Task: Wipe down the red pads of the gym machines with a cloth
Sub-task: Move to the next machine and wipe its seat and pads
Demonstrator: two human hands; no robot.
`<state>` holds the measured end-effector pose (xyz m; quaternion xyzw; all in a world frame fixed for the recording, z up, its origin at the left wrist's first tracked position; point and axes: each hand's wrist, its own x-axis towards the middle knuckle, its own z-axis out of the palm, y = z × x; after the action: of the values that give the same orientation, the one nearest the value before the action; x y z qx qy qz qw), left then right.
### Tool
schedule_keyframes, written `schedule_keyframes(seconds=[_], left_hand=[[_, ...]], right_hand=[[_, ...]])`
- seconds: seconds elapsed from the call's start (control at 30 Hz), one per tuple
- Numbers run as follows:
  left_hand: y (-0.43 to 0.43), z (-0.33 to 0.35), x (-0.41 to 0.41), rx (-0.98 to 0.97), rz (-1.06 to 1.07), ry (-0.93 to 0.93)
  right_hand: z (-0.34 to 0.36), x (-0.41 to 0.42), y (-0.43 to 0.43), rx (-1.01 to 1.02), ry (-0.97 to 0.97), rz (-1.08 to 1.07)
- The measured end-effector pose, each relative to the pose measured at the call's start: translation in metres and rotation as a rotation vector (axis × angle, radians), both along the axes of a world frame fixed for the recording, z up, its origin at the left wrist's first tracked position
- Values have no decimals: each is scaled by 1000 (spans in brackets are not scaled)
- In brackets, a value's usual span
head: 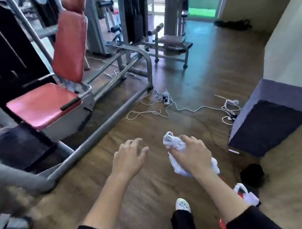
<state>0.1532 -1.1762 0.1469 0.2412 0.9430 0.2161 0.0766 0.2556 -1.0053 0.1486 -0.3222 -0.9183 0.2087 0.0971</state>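
Note:
A gym machine stands at the left with a red seat pad, a red back pad above it and a red head pad at the top. My right hand grips a crumpled white cloth over the wooden floor, well right of the seat. My left hand hovers beside it, fingers spread and relaxed, holding nothing. Both hands are apart from the pads.
The machine's grey steel frame runs across the floor ahead of my left hand. White cables and a power strip lie on the floor. A dark purple block stands at the right. Another bench is further back.

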Motion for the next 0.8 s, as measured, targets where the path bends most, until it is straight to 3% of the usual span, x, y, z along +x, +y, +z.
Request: schedule_keyframes(seconds=[0.3,0.57,0.8], left_hand=[[49,15,-152,25,375,-11],[11,-15,-284,40,617,-40],[-47,-9,-446,8,715,-27]], right_hand=[[20,-226,75,35,-58,393],[-5,-405,35,4,-28,627],[-4,-581,-23,-18,-17,702]])
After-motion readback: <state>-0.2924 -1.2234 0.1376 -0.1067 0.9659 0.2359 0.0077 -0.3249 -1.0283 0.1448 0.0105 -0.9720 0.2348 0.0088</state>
